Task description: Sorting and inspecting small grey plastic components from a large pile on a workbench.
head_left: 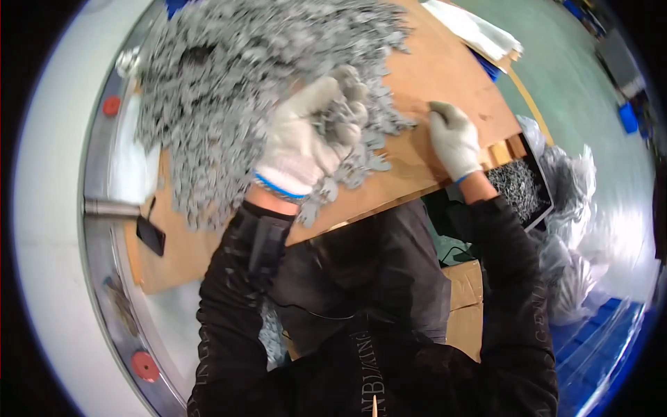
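Note:
My left hand (313, 132), in a white knitted glove with a blue-edged cuff, is turned palm up above a heap of parts. Its fingers curl around a handful of small flat grey pieces (336, 117). Underneath and beyond spreads the large heap of grey pieces (222, 97), thin and rounded, blurred in places. My right hand (454, 141), gloved the same way, is low over the right part of the brown board (417, 83), near its front edge. Its fingers are bent inward, and whatever they hold, if anything, is hidden.
A black bin (545, 187) of small grey pieces stands beside the board's right edge. Clear plastic bags (573, 208) and a blue crate (604, 347) lie farther right. At left, a dark flat object (151, 236) lies near a metal rod (111, 208). A cardboard box (464, 299) is below.

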Available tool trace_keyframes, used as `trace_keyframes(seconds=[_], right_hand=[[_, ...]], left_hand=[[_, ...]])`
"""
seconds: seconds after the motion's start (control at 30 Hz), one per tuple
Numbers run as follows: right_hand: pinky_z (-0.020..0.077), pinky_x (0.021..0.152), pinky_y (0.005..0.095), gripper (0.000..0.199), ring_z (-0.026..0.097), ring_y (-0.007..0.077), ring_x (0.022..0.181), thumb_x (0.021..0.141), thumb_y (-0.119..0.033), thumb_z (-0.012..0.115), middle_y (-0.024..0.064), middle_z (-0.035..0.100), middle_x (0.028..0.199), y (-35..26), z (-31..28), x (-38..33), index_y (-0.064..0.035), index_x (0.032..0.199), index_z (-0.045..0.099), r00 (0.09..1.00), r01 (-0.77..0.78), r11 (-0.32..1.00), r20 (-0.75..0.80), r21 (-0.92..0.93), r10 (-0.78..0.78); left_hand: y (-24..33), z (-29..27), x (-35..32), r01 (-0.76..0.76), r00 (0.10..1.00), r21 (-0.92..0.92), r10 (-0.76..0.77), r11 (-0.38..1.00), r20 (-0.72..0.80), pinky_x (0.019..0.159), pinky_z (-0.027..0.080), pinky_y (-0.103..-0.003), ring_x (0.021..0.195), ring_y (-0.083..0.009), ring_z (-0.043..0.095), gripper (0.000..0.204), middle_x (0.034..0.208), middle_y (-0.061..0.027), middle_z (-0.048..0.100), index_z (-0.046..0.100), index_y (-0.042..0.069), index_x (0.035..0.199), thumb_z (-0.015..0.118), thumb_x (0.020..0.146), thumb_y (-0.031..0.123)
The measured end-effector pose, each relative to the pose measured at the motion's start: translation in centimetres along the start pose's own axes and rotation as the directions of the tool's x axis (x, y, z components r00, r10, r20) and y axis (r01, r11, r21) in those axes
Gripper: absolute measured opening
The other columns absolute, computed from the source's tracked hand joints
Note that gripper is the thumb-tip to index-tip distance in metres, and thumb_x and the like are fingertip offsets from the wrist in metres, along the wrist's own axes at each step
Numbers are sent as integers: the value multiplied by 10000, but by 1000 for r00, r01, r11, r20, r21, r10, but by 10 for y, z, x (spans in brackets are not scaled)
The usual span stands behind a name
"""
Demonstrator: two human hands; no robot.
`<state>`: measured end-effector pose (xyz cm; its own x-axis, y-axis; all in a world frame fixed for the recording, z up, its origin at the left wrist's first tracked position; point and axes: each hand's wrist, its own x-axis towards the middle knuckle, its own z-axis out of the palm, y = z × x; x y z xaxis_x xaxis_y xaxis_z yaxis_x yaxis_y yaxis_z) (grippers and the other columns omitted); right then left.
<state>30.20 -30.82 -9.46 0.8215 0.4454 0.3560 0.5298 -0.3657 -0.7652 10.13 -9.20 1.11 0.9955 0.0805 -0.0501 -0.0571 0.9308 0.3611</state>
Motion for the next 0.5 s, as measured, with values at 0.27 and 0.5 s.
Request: trace_keyframes(seconds=[0.27,0.5], right_hand=[[563,1148,541,414,738,399,1241,1134,-394,529,170,777,1390,72,73,-10,-154,1357,784,933,245,804,-357,541,-44],[586,904,485,175,745,375,982,1023,-244,696,156,757,1070,81,109,8,-106,1087,780,736,238,957,-673,166,-66]], left_hand=[[-167,63,168,275,947,259,-308,926,95,833,640,-375,1074,-285,724,502,1329,-155,718,631,11,1427,657,1143,424],[-278,97,294,540,819,420,-570,730,-61,970,608,-549,1083,-288,731,649,1231,-152,721,666,21,1258,668,1079,645]])
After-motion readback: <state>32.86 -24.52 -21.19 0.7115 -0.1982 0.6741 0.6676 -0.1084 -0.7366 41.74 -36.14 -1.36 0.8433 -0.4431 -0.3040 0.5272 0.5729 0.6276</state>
